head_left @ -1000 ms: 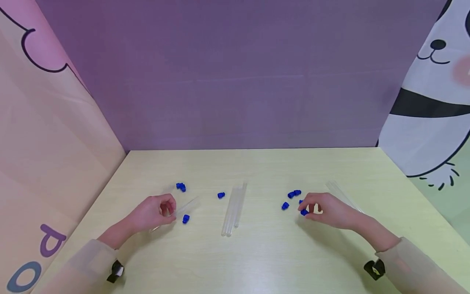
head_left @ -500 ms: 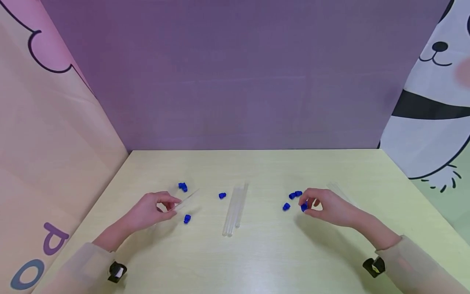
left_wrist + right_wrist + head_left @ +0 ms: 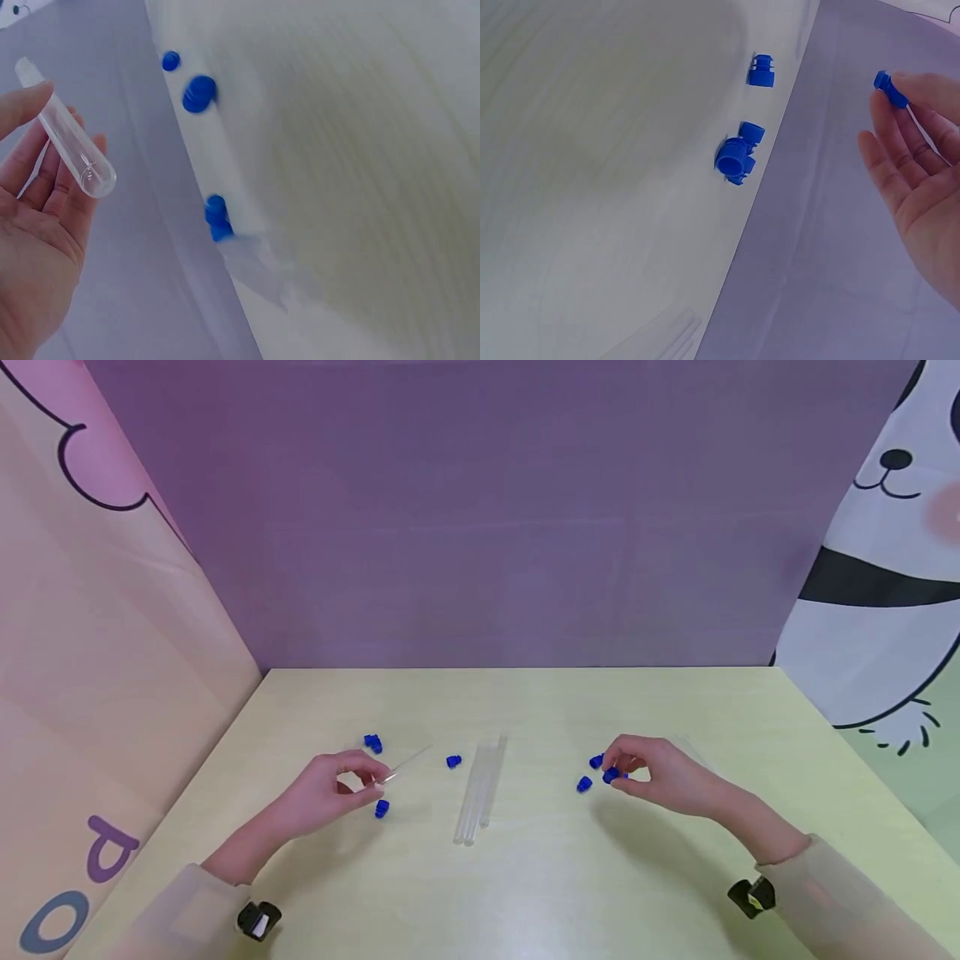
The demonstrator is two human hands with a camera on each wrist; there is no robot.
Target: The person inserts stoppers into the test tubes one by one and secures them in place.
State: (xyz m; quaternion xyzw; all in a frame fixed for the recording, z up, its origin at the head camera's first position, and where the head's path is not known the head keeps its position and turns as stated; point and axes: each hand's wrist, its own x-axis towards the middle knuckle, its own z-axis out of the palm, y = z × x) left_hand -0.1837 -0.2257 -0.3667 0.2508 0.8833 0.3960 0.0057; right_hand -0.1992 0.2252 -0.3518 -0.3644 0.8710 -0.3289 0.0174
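My left hand (image 3: 330,797) pinches a clear test tube (image 3: 71,139) between thumb and fingers, held above the table left of centre. In the left wrist view the tube's rounded end points down and away from the thumb. Over on the right, my right hand (image 3: 663,777) pinches a blue ribbed stopper (image 3: 891,90) between thumb and fingertips. Blue stoppers (image 3: 761,71) lie on the table by that hand, one partly hidden behind the fingers in the head view. Near the left hand lie more stoppers (image 3: 382,809), one of them just below its fingertips.
Several clear test tubes (image 3: 470,797) lie side by side mid-table, with a single blue stopper (image 3: 453,762) to their left. More clear tubes (image 3: 693,750) lie behind the right hand. A purple backdrop (image 3: 480,527) rises at the table's far edge.
My left hand has lifted the test tube and moved right with it. My right hand has raised the blue stopper from the table and shifted slightly left.
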